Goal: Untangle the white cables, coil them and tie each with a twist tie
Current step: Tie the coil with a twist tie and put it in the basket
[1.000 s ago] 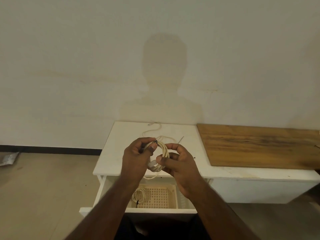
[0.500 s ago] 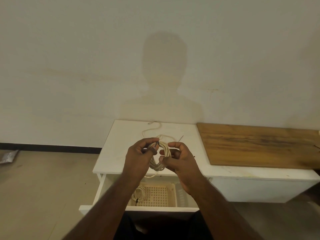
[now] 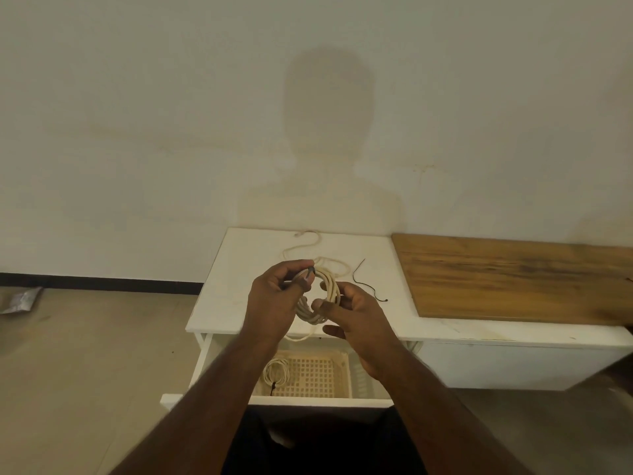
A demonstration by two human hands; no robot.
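While the coiled white cable (image 3: 320,299) hangs in the air between both hands, above the front edge of the white cabinet top (image 3: 222,303), we note that its ring faces us roughly flat-on. Our left hand (image 3: 274,303) sits at the coil's 9 o'clock and pinches a dark twist tie (image 3: 310,271) at the coil's 11 o'clock, thumb and forefinger closed on it. Our right hand (image 3: 356,315) sits at 3 o'clock, thumb and fingers curled round the right side of the bundle. We judge the tie is being wrapped across the strands, crosswise to their run, so the left hand is the nearer one for the twist. A second black tie (image 3: 368,286) lies on the top at 2 o'clock from the coil, beside a loose cable (image 3: 308,245) at 12. One tied coil (image 3: 275,371) already rests in the basket (image 3: 329,375) in the open drawer at 6 o'clock.
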